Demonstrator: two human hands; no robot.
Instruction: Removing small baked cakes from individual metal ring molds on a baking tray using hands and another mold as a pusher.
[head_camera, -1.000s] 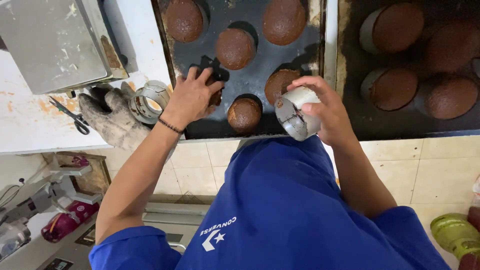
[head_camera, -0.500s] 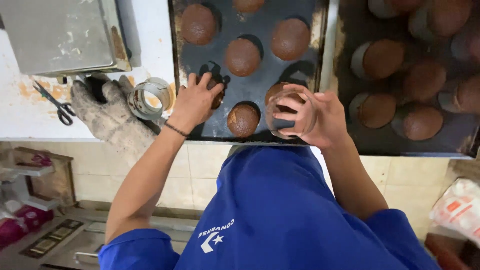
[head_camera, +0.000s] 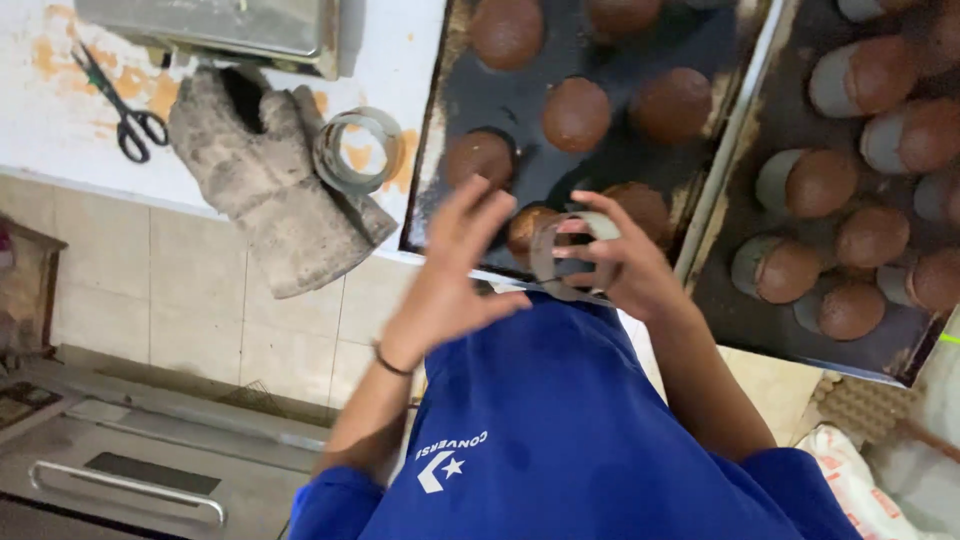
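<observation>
A dark baking tray (head_camera: 455, 110) holds round brown buns (head_camera: 575, 113); a second tray (head_camera: 750, 290) carries buns in metal ring moulds (head_camera: 830, 82). The right hand (head_camera: 625, 262) grips a metal ring (head_camera: 562, 255) over the near tray's front edge, its opening facing the camera. The left hand (head_camera: 450, 275) hovers beside it, fingers spread. A white-and-red bag (head_camera: 860, 485) lies lower right.

Both hands (head_camera: 450, 270) motion-blurred; metal ring (head_camera: 560, 255) partly behind fingers (head_camera: 590, 245).

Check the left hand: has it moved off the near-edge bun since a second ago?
Yes. The left hand has lifted off the baking tray, toward the body.
</observation>
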